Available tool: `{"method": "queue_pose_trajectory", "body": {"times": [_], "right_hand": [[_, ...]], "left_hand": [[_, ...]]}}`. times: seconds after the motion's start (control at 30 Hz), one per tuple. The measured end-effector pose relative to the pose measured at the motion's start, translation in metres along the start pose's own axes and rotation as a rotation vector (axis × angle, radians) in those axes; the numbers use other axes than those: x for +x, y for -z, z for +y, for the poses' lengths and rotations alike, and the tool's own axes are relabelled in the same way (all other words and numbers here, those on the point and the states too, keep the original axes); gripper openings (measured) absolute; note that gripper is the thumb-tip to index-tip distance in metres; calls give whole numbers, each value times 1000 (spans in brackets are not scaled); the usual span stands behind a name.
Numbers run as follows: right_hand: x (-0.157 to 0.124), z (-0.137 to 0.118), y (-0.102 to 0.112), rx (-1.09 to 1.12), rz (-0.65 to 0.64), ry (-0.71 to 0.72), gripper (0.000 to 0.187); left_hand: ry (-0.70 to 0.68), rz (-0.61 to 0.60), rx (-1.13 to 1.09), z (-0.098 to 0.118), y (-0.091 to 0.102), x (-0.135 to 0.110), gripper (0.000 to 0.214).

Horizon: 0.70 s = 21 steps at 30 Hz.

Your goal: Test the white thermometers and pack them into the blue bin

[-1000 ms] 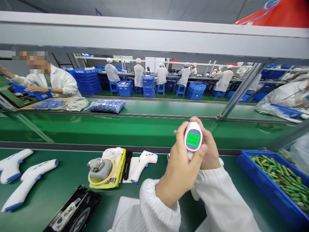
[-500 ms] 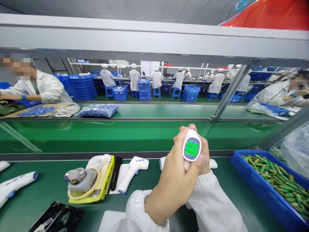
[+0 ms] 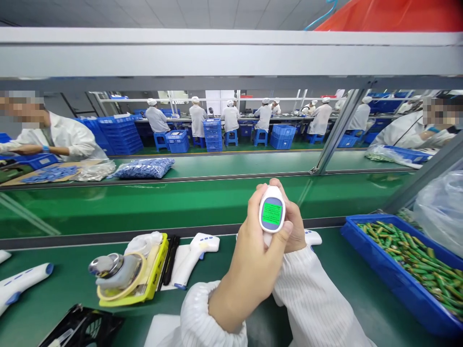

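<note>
A white forehead thermometer [image 3: 272,192] is held up above the bench, its lit green screen facing me; the small text on it is too fine to read. My left hand [image 3: 246,262] is closed round its left side, with the thumb below the screen. My right hand [image 3: 295,230] closes on it from the right and behind, and the hands hide most of its body. Behind my right wrist, part of another white thermometer [image 3: 313,237] shows on the bench. To the left of my hands, a thermometer [image 3: 193,258] rests on white paper beside black pens [image 3: 170,260].
A yellow tray [image 3: 154,284] holds a metal-topped bottle [image 3: 115,267] and a tape roll. Further left lie another thermometer [image 3: 27,284] and a black holder [image 3: 85,327]. At right, a blue bin [image 3: 379,267] holds green batteries [image 3: 415,260]. Co-workers sit beyond the green belt [image 3: 202,200].
Both hands and the thermometer have shifted slightly left and up in view. The whole view has also shifted a little. The grip looks the same, and the screen stays green.
</note>
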State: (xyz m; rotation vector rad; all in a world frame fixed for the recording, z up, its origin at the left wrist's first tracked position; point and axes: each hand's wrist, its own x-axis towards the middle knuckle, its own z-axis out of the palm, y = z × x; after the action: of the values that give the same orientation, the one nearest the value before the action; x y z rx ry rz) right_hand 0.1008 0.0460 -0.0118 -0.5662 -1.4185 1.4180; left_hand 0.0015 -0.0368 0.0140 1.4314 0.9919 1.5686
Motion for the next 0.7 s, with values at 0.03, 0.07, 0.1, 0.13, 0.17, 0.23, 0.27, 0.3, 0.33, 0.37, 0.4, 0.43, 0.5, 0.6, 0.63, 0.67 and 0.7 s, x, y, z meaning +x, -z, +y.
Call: {"method": "queue_pose_trajectory", "body": {"times": [0.03,0.07,0.1,0.13,0.17,0.23,0.27,0.3,0.33,0.37,0.4,0.43,0.5,0.6,0.63,0.67,0.7], "right_hand": [[-1,-1,0,14,-3,-2,59],[-2,-3,1,33,-7,-4,60],[-3,-4,1,56,-18,-8,60],[-4,-6,1,81,-38,-17,61],[-5,-7,2,108,-62,-29,60],[-5,-7,2,162,-97,-48,58],[-4,-6,1,186,-100,-49,56],[-3,-4,0,210,-85,-36,54],[-1,-3,-2,232,-55,-11,52],[2,-1,-4,253,-20,19,50],[4,-1,-7,272,9,51,49],[5,0,-9,287,30,85,48],[6,-3,-16,273,41,152,44],[2,-9,-27,115,63,299,34],[0,-11,-31,28,79,357,36],[-3,-12,-36,-69,83,416,41],[-5,-11,-40,-168,63,478,43]], "left_hand": [[10,-5,-6,1,0,0,55],[18,-7,-14,1,0,0,55],[26,-6,-21,1,0,0,55],[33,-5,-28,2,0,0,55],[37,-2,-32,1,0,0,55],[39,3,-29,1,0,0,56],[40,1,-18,1,1,0,56],[40,-3,2,1,1,0,57],[39,-4,32,0,2,0,57],[32,2,75,0,2,0,56],[19,20,129,0,2,0,56],[-9,57,187,-1,3,1,55],[-104,164,283,-2,4,3,51],[-172,249,222,-5,12,11,40],[-137,243,109,-6,17,16,38],[-78,236,-49,-6,24,21,38],[-6,245,-237,-7,31,26,38]]}}
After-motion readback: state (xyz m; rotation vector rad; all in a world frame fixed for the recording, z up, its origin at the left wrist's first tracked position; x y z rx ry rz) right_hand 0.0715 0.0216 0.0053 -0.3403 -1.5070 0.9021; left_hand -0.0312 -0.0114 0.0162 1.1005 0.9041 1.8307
